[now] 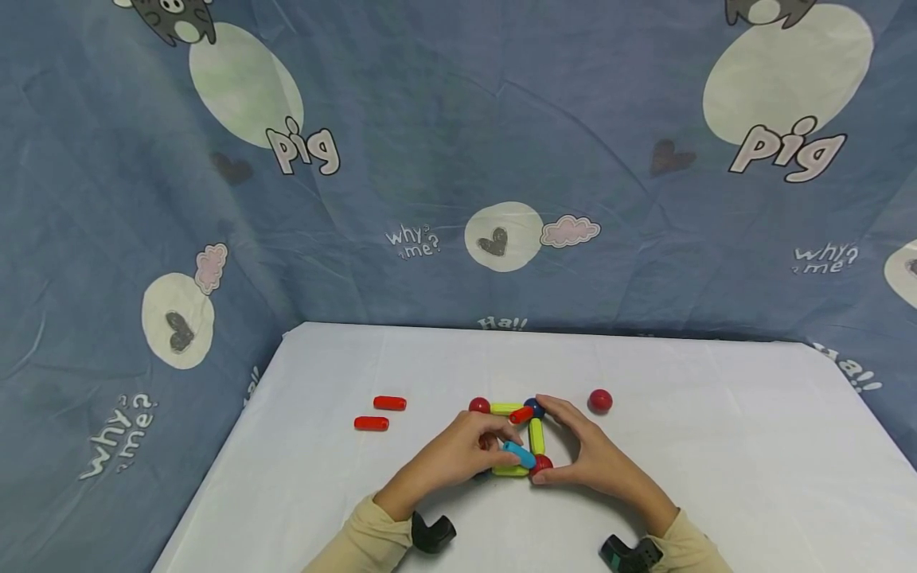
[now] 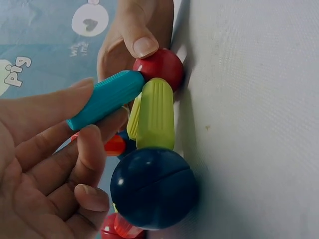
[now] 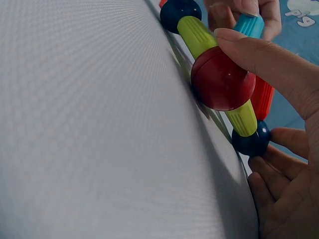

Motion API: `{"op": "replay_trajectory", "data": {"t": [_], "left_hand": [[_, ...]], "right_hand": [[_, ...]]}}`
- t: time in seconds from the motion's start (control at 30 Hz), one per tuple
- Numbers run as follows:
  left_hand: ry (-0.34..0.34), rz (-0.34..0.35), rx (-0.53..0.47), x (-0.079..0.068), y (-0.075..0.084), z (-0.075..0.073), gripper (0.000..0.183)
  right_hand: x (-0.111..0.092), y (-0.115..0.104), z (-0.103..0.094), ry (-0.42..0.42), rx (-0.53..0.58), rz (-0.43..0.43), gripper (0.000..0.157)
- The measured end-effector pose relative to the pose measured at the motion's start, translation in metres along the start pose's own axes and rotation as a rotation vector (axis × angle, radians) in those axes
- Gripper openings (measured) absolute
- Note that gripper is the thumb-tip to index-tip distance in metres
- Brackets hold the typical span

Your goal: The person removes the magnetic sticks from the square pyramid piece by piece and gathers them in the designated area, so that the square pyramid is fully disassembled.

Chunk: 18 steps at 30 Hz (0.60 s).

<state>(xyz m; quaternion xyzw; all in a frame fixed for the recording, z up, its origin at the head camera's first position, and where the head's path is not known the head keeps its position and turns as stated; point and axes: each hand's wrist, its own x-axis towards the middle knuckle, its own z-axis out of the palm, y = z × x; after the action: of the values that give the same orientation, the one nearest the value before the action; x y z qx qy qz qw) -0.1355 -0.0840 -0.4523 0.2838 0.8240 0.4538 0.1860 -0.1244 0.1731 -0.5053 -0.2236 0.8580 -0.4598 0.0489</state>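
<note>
My left hand (image 1: 466,447) pinches a light-blue ribbed stick (image 2: 107,99) between thumb and fingers. The stick's far end meets a red ball (image 2: 162,68) at the near right corner of a ball-and-stick frame on the table. Yellow-green sticks (image 1: 536,436) join red and dark-blue balls into this frame. With its thumb on that red ball and its fingertips against the dark-blue ball (image 3: 251,139) at the far right corner, my right hand (image 1: 598,450) grips the frame's right side. A red stick (image 1: 521,415) juts up from that dark-blue ball. My left hand partly hides the frame's left side.
Two loose red sticks (image 1: 390,403) lie on the white tabletop (image 1: 752,446) left of the frame. A loose red ball (image 1: 600,401) sits to its right. Behind the table hangs a blue printed cloth (image 1: 430,159). Black devices (image 1: 433,533) are worn at both wrists.
</note>
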Motion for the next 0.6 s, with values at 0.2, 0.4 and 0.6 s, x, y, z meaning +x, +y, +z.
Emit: {"op": "replay_trajectory", "data": {"t": [0.2, 0.4, 0.6], "left_hand": [[0.041, -0.011, -0.047, 0.0002, 0.0016, -0.0008, 0.015], [0.06, 0.001, -0.022, -0.0004, 0.0031, -0.0025, 0.015], [0.06, -0.006, -0.028, -0.0017, 0.0033, -0.004, 0.013]], "right_hand": [[0.0005, -0.0004, -0.0004, -0.004, -0.003, -0.003, 0.101], [0.0005, 0.001, 0.0001, -0.004, -0.015, 0.004, 0.101], [0.0006, 0.0016, 0.0007, -0.002, -0.012, -0.003, 0.1]]}}
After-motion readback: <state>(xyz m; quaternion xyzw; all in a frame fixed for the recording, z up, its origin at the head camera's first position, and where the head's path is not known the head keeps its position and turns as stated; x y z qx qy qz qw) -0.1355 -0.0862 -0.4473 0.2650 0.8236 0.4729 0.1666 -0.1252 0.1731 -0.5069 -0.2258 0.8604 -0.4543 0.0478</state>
